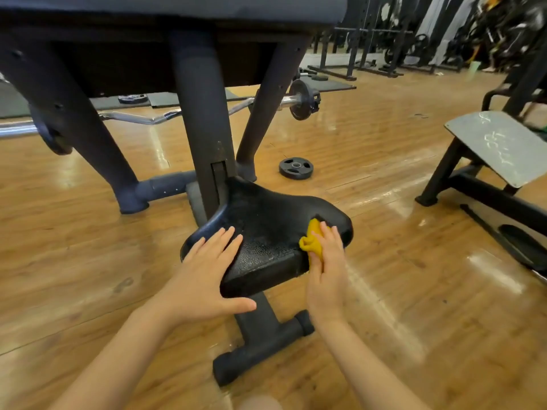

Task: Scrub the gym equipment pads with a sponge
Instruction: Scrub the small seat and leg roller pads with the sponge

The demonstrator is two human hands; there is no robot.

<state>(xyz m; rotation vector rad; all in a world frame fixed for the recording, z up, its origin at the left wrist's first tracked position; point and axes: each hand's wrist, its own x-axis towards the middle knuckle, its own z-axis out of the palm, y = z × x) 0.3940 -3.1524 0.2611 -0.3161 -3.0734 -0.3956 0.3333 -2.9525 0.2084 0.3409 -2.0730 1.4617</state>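
I see the black, pebble-textured padded seat [266, 232] low on its dark metal frame [260, 335], in the middle of my view, over the glossy wooden plank floor [88, 232]. My left hand [204, 276] lies flat on the seat's near left edge, fingers straight and slightly spread, thumb stretched out toward the right under the pad's front rim. My right hand [325, 267] presses a crumpled yellow sponge [310, 238] against the seat's right side, near its front corner; the fingers lie straight and close together on top of the sponge, and I cannot tell where the thumb sits. The pad's surface looks wet and shiny. Above it stands the large dark upper pad of the machine [177, 7] on thick legs. Behind lie a chrome curl bar with black plates [302, 102] and a loose black weight plate [296, 168] on the floor. A grey-topped bench [500, 143] stands to the right.
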